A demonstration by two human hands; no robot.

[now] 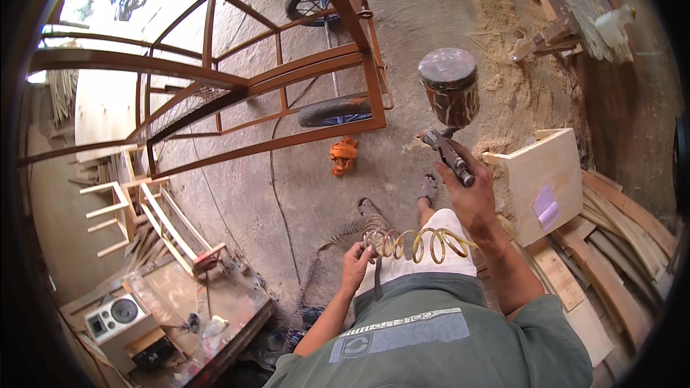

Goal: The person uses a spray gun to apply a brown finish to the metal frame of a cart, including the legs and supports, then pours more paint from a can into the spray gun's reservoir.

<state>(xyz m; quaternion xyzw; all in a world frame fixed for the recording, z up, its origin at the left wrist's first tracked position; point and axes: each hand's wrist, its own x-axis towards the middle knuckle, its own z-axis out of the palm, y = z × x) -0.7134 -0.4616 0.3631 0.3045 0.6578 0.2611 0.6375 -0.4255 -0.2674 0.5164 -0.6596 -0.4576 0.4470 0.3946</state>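
My right hand [471, 197] is closed round the handle of a spray gun [447, 154], with its paint-stained cup [449, 86] sitting on top. A coiled yellow air hose [418, 246] runs across my lap from near the right forearm to my left hand [356, 262]. The fingers of that left hand are wrapped round the coil. Ahead and to the left stands a brown metal frame cart [309, 147] with two spoked wheels [334, 111]. It is apart from both hands and from the spray gun.
An orange cloth [343, 156] lies on the concrete floor. A pale wooden box [550, 179] and several planks [611, 244] are at right. Light wooden frames [172, 223] and a workbench [244, 309] with a speaker [118, 320] stand at left. The hose trails over the floor.
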